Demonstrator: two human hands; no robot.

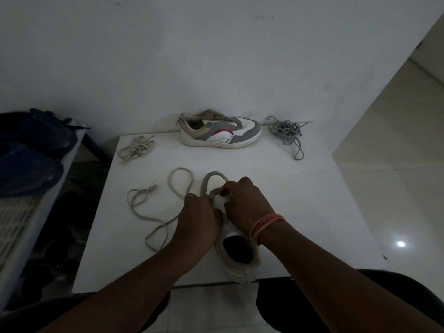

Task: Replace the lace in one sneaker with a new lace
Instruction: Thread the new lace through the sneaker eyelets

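Pinching beige lace [153,222] with both hands' fingers [224,188] | second sneaker [219,131], grey lace [287,132] behind

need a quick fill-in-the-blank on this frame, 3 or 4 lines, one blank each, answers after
1. The far sneaker stands by the wall with no ____ in its eyelets.
2. The bundled lace right of that sneaker is coloured ____.
3. Both hands, left hand and right hand, work on the ____ sneaker.
4. The pink bands sit on the ____ wrist.

Missing words: lace; grey; near; right
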